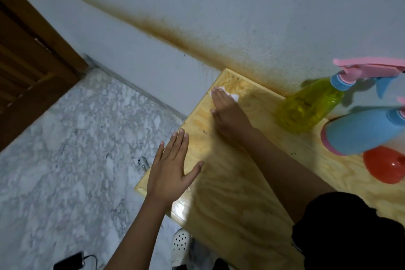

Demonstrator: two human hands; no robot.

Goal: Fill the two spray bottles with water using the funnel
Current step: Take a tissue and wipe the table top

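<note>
A yellow spray bottle [306, 107] with a blue collar and pink trigger head stands at the back right of the wooden table [230, 193]. Beside it, at the right edge, is a blue spray bottle [363, 131] with a pink base. A red funnel [383, 166] lies on the table just in front of the blue bottle. My right hand [228, 109] lies flat with straight fingers on a white tissue [232, 94] near the table's far left corner. My left hand [173, 171] hovers flat, fingers spread, over the table's left edge, holding nothing.
The table stands against a grey wall [241, 17] stained brown along its foot. A marble floor [65, 160] lies to the left, with a wooden door [28, 61] at far left. A dark phone with a cable [70, 263] lies on the floor. A white shoe [180, 245] shows below the table.
</note>
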